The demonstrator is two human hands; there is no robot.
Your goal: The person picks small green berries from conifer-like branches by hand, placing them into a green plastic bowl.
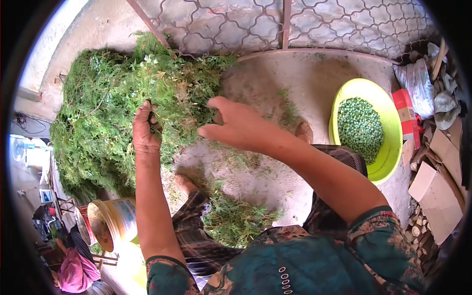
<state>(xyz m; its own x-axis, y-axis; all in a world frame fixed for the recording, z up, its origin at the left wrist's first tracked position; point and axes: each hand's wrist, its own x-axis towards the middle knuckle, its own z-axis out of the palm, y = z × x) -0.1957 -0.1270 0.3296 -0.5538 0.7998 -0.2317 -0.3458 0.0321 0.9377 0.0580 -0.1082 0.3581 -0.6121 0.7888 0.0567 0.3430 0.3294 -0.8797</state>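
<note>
My left hand (147, 128) is closed, its fingers pinched round a leafy evergreen sprig (156, 93) that stands up in front of the big heap of cut green branches (93, 118). Pale bluish berries dot the sprig's top and parts of the heap. To the right of it, my right hand (236, 123) hangs in the air over the floor by the heap's edge. Its thumb and fingers are apart, and I see nothing between them. A yellow-green basin (388, 164) at the right holds many small green berries (360, 129).
A smaller pile of sprigs (236, 219) lies on the floor between my legs. Buckets (125, 216) stand at lower left. A metal lattice (285, 24) runs along the back. Beyond the basin are a red box (405, 115), cardboard (435, 199) and cut wood (419, 228).
</note>
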